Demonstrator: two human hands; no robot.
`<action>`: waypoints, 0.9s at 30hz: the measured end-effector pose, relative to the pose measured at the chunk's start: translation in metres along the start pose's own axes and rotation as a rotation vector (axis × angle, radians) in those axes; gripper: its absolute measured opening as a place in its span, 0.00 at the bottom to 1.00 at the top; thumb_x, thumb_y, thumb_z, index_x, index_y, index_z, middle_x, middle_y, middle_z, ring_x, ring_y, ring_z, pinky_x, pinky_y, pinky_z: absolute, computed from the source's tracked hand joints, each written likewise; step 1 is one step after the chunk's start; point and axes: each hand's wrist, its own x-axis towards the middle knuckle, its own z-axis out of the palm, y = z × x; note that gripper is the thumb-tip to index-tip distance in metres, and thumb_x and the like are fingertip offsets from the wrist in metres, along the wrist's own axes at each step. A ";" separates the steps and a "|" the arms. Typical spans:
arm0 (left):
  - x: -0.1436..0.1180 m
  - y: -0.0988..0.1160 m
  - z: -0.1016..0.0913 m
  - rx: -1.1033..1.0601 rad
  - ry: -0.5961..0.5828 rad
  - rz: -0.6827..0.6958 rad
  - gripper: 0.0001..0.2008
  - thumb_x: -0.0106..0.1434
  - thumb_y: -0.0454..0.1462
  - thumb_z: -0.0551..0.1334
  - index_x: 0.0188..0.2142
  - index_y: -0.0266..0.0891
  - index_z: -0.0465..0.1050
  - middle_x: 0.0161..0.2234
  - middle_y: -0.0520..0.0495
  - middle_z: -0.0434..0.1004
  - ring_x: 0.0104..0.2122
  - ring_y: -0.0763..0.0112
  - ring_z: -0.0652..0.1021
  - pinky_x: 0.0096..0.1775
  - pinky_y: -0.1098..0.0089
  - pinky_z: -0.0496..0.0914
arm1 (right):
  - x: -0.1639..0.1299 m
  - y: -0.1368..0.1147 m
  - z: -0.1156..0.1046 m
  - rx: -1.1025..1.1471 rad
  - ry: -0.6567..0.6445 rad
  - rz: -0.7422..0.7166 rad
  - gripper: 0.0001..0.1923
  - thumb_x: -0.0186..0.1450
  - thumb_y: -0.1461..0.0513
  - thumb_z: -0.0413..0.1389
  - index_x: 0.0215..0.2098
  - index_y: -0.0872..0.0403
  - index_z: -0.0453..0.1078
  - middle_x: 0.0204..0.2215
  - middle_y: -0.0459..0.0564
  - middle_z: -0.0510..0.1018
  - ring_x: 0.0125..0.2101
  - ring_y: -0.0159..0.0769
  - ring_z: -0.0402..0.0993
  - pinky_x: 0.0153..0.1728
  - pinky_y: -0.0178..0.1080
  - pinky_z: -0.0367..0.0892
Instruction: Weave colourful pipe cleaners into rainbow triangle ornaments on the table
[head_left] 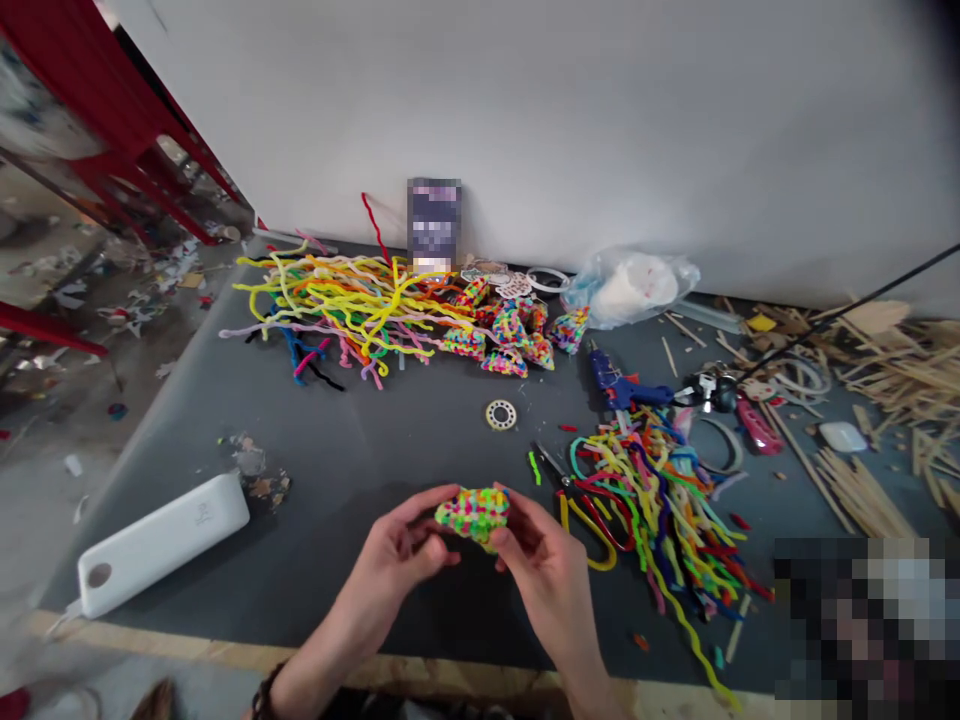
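1. White power bank [161, 543]: flat on the dark table [390, 440], well left of the hands, near the table's front edge. Out of the working zone, so it does not crowd the hands.
2. Left hand [397, 550]: fingers curled, thumb and fingertips pinched on the left edge of the woven pipe-cleaner piece [474, 512]. Grip looks light and steadying rather than a full clench.
3. Woven pipe-cleaner piece: multicoloured, small, held between both hands just above the table, straight ahead of the person. Raised off the surface, probably so both sides can be reached.
4. Right hand [541, 560]: fingers bent, fingertips closed on the right edge of the piece, thumb on top. Both hands grip opposite edges, which keeps it from twisting.
5. Beyond the hands, left: large loose pile of pipe cleaners [337, 300], yellow, orange and pink, lying against the wall side.
6. Beyond the hands, centre: cluster of finished woven pieces [510, 335] of the same kind, grouped together; a small ring [501, 414] lies alone between them and the hands.
7. Right of the right hand, near: second heap of pipe cleaners [652, 490], within easy reach as stock.
8. Beyond that heap: blue glue gun [615, 385]; farther right, wooden sticks [892, 390].
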 end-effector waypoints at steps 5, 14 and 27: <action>0.000 0.007 0.004 0.485 0.175 0.248 0.08 0.67 0.41 0.69 0.43 0.45 0.86 0.46 0.41 0.84 0.45 0.57 0.81 0.46 0.64 0.74 | 0.006 -0.005 -0.008 0.036 -0.126 -0.029 0.27 0.71 0.49 0.58 0.65 0.50 0.70 0.27 0.46 0.80 0.22 0.32 0.73 0.24 0.35 0.73; 0.011 0.008 -0.014 0.073 0.221 0.124 0.16 0.60 0.44 0.75 0.45 0.38 0.81 0.36 0.46 0.83 0.34 0.69 0.78 0.37 0.73 0.72 | 0.010 -0.012 0.002 0.033 -0.260 0.038 0.18 0.66 0.50 0.65 0.46 0.54 0.81 0.34 0.52 0.85 0.33 0.38 0.81 0.30 0.34 0.74; 0.005 0.017 -0.003 -0.012 0.111 -0.033 0.21 0.71 0.50 0.63 0.54 0.38 0.76 0.29 0.50 0.73 0.29 0.71 0.72 0.29 0.74 0.69 | 0.024 -0.025 -0.013 -0.214 0.151 -0.078 0.21 0.68 0.45 0.60 0.38 0.54 0.79 0.29 0.53 0.85 0.26 0.38 0.81 0.22 0.33 0.71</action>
